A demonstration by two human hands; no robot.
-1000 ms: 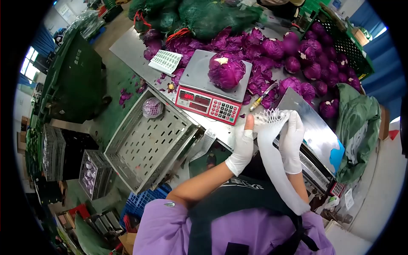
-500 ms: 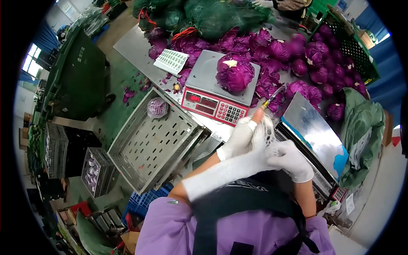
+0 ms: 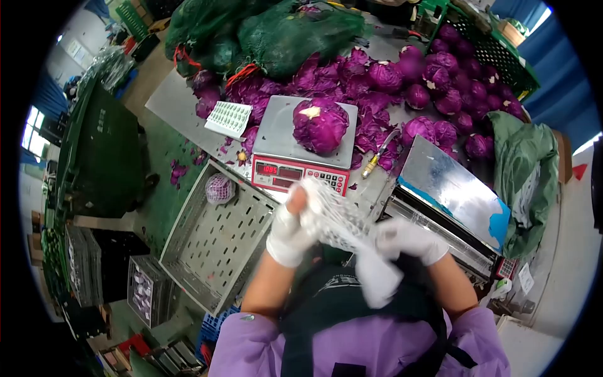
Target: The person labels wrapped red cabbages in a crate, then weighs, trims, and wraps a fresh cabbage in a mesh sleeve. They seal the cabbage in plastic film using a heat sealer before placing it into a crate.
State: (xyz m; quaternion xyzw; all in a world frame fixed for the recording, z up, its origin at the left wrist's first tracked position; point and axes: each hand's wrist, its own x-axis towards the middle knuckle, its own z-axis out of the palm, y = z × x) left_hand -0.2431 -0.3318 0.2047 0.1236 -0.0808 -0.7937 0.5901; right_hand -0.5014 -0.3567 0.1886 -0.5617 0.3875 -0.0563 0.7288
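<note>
My gloved left hand [image 3: 290, 234], its thumb bare, grips one end of a white foam net sleeve [image 3: 342, 217] in front of the scale. The gloved right hand [image 3: 412, 240], blurred by motion, holds the sleeve farther along, its loose end hanging below. Beyond them, a trimmed red cabbage [image 3: 320, 129] sits cut stem up on the digital scale [image 3: 270, 151], whose red display is lit. To the scale's right a yellow-handled knife [image 3: 372, 164] lies on the table. A sheet of green-printed labels [image 3: 227, 119] is left of the scale.
A grey crate [image 3: 217, 251] at the left holds one netted cabbage [image 3: 220, 188]. A metal-topped machine [image 3: 452, 188] stands at the right. Loose red cabbages [image 3: 440, 75], leaves and green mesh sacks [image 3: 295, 41] cover the back of the table. A green bin [image 3: 103, 151] is at far left.
The net sleeve lay across my left forearm; now it stretches between my hands. My left hand has moved left, away from the right one. The view has shifted.
</note>
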